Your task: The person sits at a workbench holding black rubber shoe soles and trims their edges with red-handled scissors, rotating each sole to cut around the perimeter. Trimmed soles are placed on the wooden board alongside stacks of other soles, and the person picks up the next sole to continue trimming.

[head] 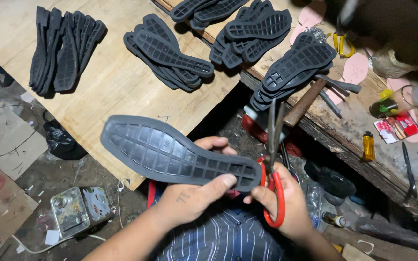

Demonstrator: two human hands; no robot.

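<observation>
Left hand [189, 195] clamps our black rubber shoe sole [170, 152] at its heel end, thumb on top, sole held level over our lap. Right hand [284, 203] grips red-handled scissors [273, 169], blades up beside the heel edge.

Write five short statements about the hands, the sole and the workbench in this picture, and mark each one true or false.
1. The left hand holds a dark rubber shoe sole. True.
2. The right hand grips scissors with yellow handles. False: the handles in that hand are red; a yellow-handled pair lies on the far bench.
3. A hammer with a wooden handle lies by a pile of soles. True.
4. The held sole shows a smooth face. False: a grid of ribs faces the camera.
5. A yellow lighter lies on the dark bench. True.
</observation>
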